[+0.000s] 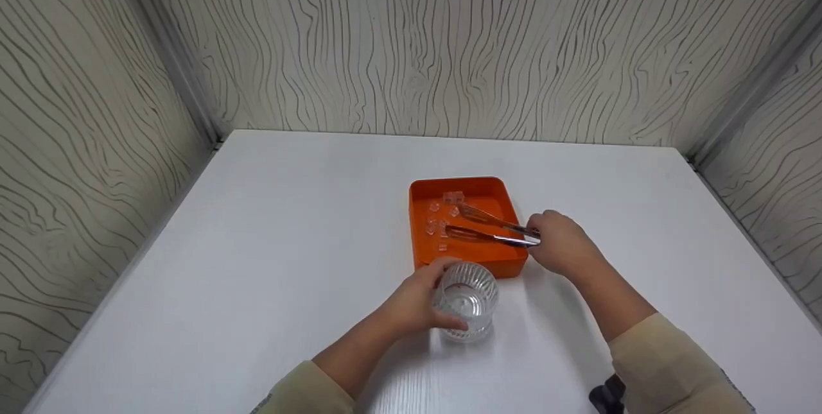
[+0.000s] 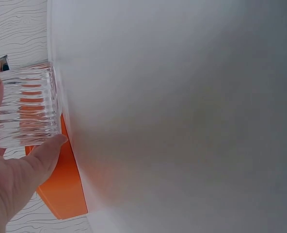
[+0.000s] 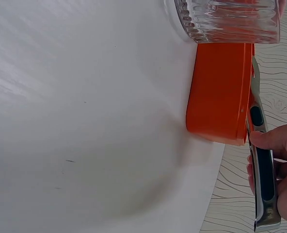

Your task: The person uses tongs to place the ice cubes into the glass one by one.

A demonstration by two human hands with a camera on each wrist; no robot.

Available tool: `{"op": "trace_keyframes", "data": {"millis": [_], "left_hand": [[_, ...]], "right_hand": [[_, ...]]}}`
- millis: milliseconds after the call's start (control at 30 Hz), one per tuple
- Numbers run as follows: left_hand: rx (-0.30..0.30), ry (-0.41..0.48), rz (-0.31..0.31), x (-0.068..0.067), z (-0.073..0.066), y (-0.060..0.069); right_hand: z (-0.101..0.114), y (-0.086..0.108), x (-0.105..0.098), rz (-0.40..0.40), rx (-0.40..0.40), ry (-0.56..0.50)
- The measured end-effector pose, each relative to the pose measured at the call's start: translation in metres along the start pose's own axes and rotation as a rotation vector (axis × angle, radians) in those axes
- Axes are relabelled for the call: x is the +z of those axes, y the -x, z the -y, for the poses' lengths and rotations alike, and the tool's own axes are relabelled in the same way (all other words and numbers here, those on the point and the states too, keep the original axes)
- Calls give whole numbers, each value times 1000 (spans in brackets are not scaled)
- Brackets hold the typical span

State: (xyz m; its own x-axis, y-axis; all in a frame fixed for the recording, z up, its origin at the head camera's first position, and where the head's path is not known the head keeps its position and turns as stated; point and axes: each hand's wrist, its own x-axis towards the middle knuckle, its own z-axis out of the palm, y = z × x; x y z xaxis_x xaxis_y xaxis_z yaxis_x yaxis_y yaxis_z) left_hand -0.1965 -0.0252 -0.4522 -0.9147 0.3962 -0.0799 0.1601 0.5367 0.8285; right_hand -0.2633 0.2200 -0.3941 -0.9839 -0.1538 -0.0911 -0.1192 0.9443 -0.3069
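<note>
A ribbed clear glass (image 1: 469,301) stands upright on the table in front of the tray. My left hand (image 1: 414,301) holds it from the left side, thumb at the near side and fingers behind. Metal tongs (image 1: 507,239) are gripped in my right hand (image 1: 565,244), their arms spread apart and reaching into the orange tray (image 1: 422,260). Several clear ice-like cubes (image 1: 453,197) lie in the tray around the tong tips. In the right wrist view the tongs (image 3: 263,165) show dark inlays along the handle. Whether a tip touches a cube, I cannot tell.
All of this is on a white table (image 1: 289,228). A wood-grain patterned wall (image 1: 411,48) rises behind it, with similar panels at both sides. A small dark object (image 1: 607,395) shows beside the right sleeve at the near edge of the head view.
</note>
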Motion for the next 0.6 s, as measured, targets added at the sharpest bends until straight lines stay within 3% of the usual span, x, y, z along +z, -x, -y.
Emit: {"op": "trace_keyframes", "data": {"millis": [467,600], "left_hand": [[26,0,13,0,1,1],[7,13,20,0,1,1]], "right_hand": [[-1,-4,7,11,-2,-4],[0,-4,9,11,-3,-16]]}}
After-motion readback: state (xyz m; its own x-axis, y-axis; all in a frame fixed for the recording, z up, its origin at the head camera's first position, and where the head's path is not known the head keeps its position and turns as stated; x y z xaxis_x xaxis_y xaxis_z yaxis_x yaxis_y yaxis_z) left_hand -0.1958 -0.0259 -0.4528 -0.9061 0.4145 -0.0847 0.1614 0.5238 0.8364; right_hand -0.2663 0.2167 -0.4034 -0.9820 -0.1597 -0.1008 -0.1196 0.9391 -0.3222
